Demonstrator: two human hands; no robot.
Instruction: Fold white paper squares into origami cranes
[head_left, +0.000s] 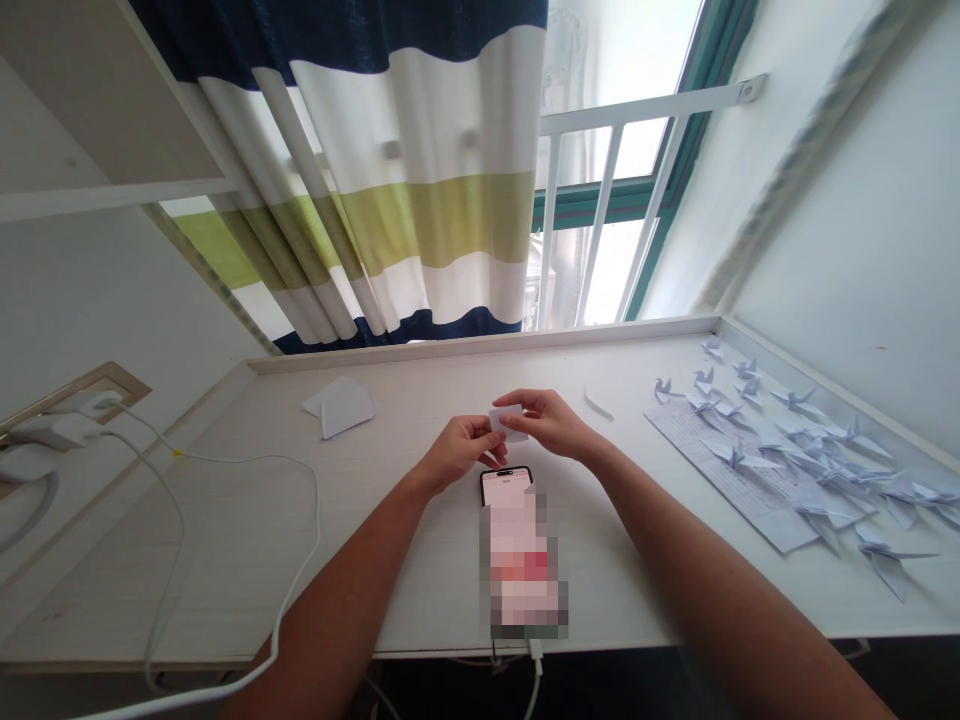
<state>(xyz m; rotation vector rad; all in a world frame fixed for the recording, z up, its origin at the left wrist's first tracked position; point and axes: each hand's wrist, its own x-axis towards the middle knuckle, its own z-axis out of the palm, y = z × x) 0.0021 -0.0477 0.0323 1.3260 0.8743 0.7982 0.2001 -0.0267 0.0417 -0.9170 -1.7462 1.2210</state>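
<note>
Between my two hands is a small folded piece of white paper point(513, 424), held just above the desk. My left hand point(465, 445) pinches its left edge, with the thumb on the face of the paper. From the right, the fingers of my right hand point(551, 420) close on its upper right part. Right below the hands lies a phone point(506, 490) with its screen lit, most of it blurred out, and a white cable plugged into its lower end.
Several folded paper cranes point(739, 457) cover the desk's right side, some on a written sheet point(780, 525). A stack of white paper point(347, 408) lies at the left, a thin paper strip point(598, 403) right of my hands. White cables point(315, 500) run from chargers point(56, 430) across the left side.
</note>
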